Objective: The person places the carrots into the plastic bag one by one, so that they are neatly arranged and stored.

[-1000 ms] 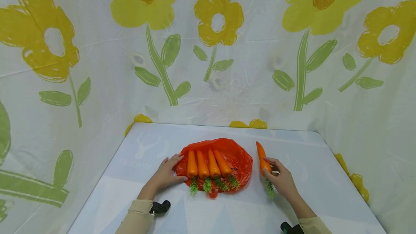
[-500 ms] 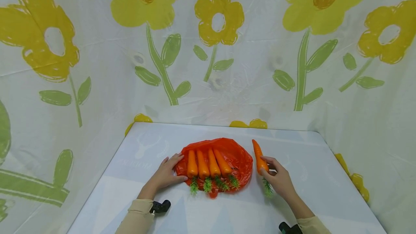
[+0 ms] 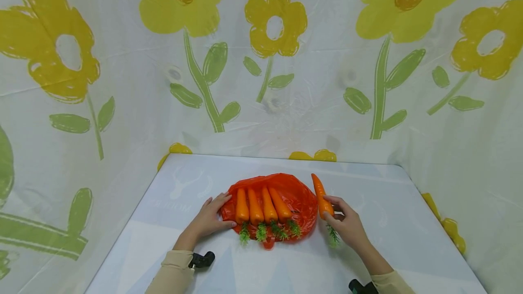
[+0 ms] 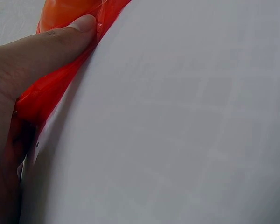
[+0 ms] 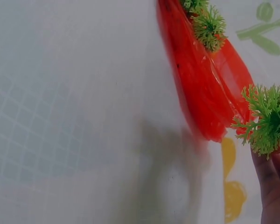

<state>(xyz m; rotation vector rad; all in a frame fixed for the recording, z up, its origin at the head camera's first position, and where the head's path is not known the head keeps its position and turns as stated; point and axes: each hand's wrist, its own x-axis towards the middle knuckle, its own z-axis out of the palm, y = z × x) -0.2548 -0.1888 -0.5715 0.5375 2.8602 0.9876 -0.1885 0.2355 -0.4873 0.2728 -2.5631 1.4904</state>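
A red plastic bag (image 3: 301,196) lies spread on the table, with several orange carrots (image 3: 255,210) with green leafy tops side by side on it. My left hand (image 3: 208,220) holds the bag's left edge; its thumb (image 4: 60,49) presses the red plastic in the left wrist view. My right hand (image 3: 347,227) grips one more carrot (image 3: 320,194) by its thick end, tip pointing away, beside the bag's right edge. Green leaves (image 5: 270,116) of that carrot hang by the hand in the right wrist view and partly cover the fingers.
The white table (image 3: 400,221) carries a faint pattern. A curtain (image 3: 310,80) printed with yellow flowers closes off the back and sides. Black devices (image 3: 201,260) are strapped at both wrists.
My right hand has moved left with its carrot, bringing it up to the bag's right edge. My left hand, the bag and the carrots on it have stayed put.
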